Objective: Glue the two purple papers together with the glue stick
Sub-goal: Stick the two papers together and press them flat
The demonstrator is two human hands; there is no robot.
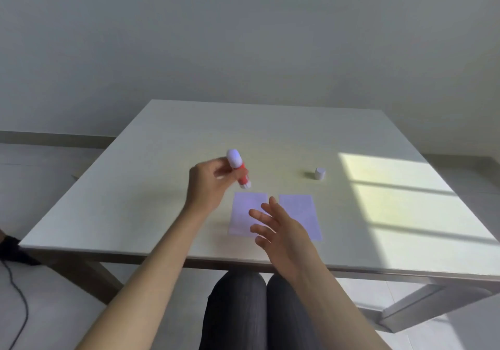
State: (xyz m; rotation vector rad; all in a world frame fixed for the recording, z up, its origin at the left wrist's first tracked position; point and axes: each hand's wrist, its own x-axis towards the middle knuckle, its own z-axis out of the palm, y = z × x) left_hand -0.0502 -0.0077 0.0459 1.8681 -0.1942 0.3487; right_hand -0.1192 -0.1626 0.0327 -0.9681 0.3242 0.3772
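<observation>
A person sits at a white table [167, 144]. The left hand [208, 184] is up in the air above the table. Its fingers are closed around a red and white glue stick [238, 167]. The stick is tilted, with its big white end pointing up toward 11 o'clock and its small end pointing down toward 5 o'clock. The picture of the stick is a bit blurry.

Two purple papers lie flat on the table, side by side, with a thin gap between them. The left paper [243, 209] is just below the glue stick, at about 6 o'clock from it. The right paper [303, 211] lies at 3 o'clock from the left one.

The right hand [278, 230] is wide open, with the fingers spread apart. It holds nothing. It hovers over the gap and covers part of both papers.

A small white cap [319, 173] stands alone on the table, at about 1 o'clock from the right paper. Bright sunlight [400, 209] falls on the right side of the table.
</observation>
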